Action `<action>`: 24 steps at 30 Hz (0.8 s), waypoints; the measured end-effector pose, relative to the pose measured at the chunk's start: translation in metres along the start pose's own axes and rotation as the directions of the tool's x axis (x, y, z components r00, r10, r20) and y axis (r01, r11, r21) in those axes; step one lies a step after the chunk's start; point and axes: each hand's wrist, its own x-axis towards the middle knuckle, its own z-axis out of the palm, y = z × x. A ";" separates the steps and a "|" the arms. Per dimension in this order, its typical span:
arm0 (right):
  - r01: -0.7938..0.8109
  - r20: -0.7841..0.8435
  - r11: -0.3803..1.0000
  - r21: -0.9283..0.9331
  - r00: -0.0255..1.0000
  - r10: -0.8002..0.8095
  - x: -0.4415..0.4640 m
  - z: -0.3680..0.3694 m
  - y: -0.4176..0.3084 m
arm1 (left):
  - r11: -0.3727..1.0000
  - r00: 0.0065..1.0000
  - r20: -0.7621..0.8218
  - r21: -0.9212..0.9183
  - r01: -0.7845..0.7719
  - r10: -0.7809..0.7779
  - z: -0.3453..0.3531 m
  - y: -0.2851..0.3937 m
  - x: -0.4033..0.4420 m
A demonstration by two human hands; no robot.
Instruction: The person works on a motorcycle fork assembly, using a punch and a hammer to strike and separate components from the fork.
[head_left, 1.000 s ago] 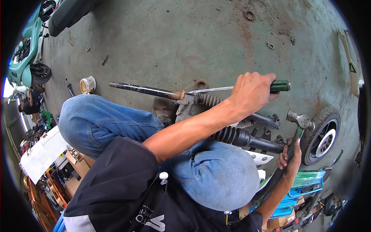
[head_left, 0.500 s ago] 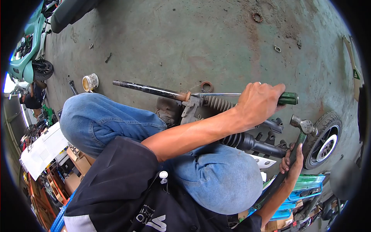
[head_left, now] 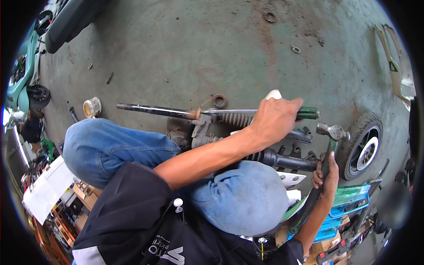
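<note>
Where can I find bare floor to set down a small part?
The widest patch, mostly bare floor, lies beyond the black tube, between the tub and the toothed ring. Another lies between the screwdriver handle and the pale panel. It is crowded around the bellows and near the hammer and wheel.

Workshop clutter on a stained grey-green floor (head_left: 190, 57).
Beyond the left hand (head_left: 278, 115), well apart from it, lie a toothed ring (head_left: 270, 17) and an oval metal link (head_left: 296, 49); a tub (head_left: 92, 107) sits far to its left. Farther left are a teal scooter (head_left: 21, 98) and a person in dark clothing (head_left: 31, 128). A black-tyred wheel (head_left: 364, 148) is near the right hand (head_left: 324, 174), on its outer side, with a blue rack (head_left: 329, 232) beside that forearm.
</note>
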 end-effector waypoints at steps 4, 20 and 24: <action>-0.046 -0.037 0.999 0.007 0.998 0.046 -0.009 0.013 -0.027 | 0.998 0.998 0.045 0.047 0.038 -0.040 -0.002 0.002 0.001; 0.485 -0.320 0.872 -0.068 0.817 -0.479 -0.075 -0.062 -0.139 | 0.999 0.996 0.079 0.013 0.046 -0.047 0.000 0.000 -0.006; 0.506 -0.368 0.853 -0.124 0.775 -0.513 -0.055 -0.043 -0.121 | 0.998 0.997 0.055 -0.043 0.048 -0.046 0.003 -0.005 -0.008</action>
